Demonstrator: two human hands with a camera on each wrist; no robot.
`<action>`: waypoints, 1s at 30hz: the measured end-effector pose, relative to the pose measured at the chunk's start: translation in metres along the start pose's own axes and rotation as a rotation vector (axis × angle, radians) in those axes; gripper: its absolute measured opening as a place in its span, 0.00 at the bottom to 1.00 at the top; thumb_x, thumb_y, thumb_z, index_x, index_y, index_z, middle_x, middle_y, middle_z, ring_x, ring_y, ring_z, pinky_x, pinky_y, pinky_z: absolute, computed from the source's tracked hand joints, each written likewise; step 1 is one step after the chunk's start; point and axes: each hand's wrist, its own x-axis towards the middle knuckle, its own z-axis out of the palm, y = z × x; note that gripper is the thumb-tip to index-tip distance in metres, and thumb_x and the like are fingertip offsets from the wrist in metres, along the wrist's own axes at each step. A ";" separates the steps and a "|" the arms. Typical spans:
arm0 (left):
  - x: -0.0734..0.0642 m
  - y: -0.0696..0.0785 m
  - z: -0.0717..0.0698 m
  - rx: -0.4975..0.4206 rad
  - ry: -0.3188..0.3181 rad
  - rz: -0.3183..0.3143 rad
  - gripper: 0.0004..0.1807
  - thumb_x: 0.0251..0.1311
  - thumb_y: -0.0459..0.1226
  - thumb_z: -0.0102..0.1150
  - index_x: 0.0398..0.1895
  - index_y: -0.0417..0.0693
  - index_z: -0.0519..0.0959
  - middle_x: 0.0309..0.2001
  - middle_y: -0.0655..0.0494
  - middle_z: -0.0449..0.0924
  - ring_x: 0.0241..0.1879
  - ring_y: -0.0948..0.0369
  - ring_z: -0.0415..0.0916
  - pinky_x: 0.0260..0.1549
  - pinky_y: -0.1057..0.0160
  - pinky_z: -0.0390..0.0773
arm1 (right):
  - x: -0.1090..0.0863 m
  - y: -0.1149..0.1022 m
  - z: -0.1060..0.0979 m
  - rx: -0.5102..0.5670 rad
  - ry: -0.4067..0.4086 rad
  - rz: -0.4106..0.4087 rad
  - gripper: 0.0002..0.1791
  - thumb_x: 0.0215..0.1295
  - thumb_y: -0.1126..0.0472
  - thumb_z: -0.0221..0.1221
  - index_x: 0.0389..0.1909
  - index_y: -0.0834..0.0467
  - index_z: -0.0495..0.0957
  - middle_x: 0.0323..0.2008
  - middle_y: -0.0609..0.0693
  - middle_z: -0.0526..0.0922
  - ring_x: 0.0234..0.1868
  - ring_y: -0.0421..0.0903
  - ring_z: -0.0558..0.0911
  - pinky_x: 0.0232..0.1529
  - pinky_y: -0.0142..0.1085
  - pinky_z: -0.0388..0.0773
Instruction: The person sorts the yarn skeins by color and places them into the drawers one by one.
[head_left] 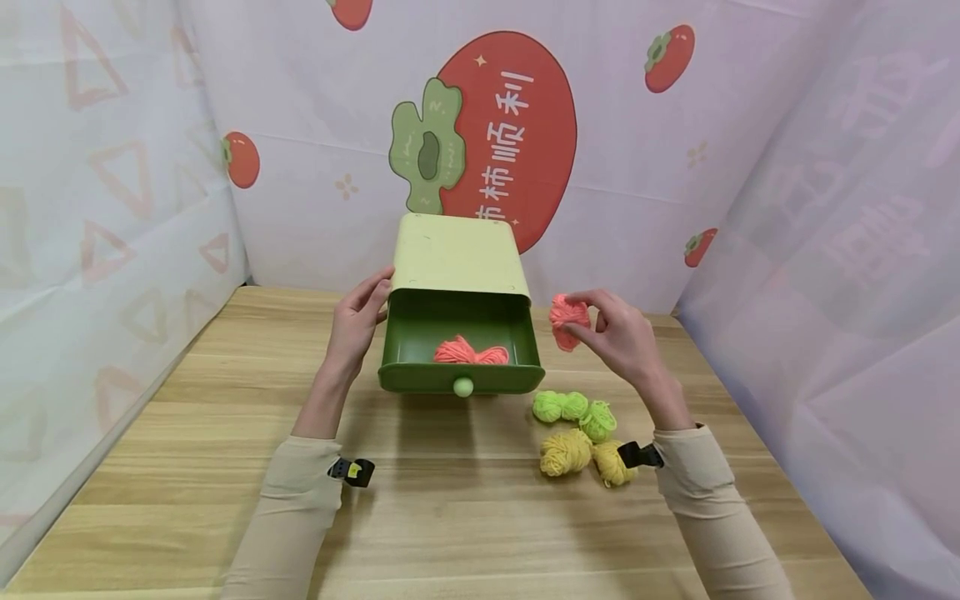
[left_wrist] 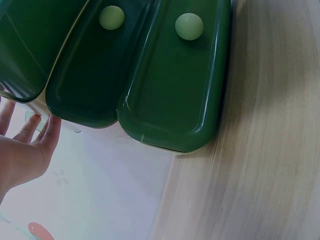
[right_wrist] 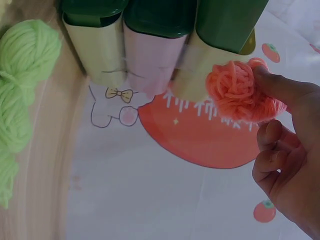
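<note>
Sleeves (head_left: 718,508) (two) nearest, fingers (right_wrist: 281,87) pinch one coral skein (right_wrist: 234,91).

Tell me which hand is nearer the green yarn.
Right: the right hand hovers beyond the green yarn; the left hand touches the left side of the drawer unit.

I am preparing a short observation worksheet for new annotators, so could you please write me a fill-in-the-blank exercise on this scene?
1. The hand holding coral yarn is the person's ____ one.
2. The drawer pulled out farthest is the ____ of the three.
3. On the table, the yellow yarn lies beside yarn that is ____.
4. The left wrist view shows ____ round knobs.

Missing words: right; top; green; two.
</note>
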 end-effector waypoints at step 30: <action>-0.002 0.001 0.001 -0.008 0.004 0.017 0.27 0.69 0.53 0.55 0.69 0.58 0.73 0.70 0.59 0.70 0.66 0.62 0.70 0.54 0.66 0.78 | 0.044 -0.073 0.025 0.076 -0.052 -0.239 0.19 0.56 0.60 0.73 0.50 0.53 0.83 0.37 0.48 0.81 0.22 0.38 0.68 0.23 0.32 0.67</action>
